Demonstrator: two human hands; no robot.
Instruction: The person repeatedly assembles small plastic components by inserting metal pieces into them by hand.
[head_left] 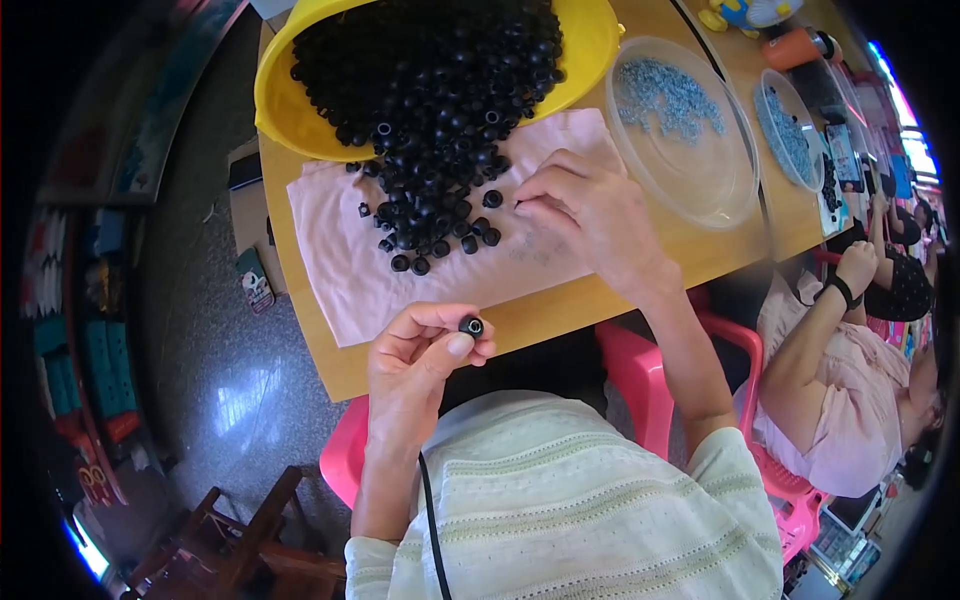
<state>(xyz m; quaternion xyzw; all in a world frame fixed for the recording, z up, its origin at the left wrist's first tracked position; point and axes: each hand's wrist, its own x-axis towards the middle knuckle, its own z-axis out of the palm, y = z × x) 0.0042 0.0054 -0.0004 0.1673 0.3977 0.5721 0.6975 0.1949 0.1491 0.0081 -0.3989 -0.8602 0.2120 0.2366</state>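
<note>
Between the thumb and fingers of my left hand (408,362) is a small black round cap (472,326) with a hole in its end, held just off the table's near edge. My right hand (605,220) is over the pink cloth (330,240), its thumb and fingertips pinched together; what they hold, if anything, is too small to tell. Just left of those fingertips lies a loose black cap (492,199). A heap of similar black caps (425,205) spills onto the cloth from a tipped yellow basin (275,100). Small pale bits (530,247) lie under my right hand.
Right of the cloth, a clear round tray (712,208) holds small light-blue pieces (665,95); a smaller clear tub (785,130) holds more. An orange bottle (792,48) is at the far right. Another person (840,400) sits to my right. A wooden stool (250,540) stands at lower left.
</note>
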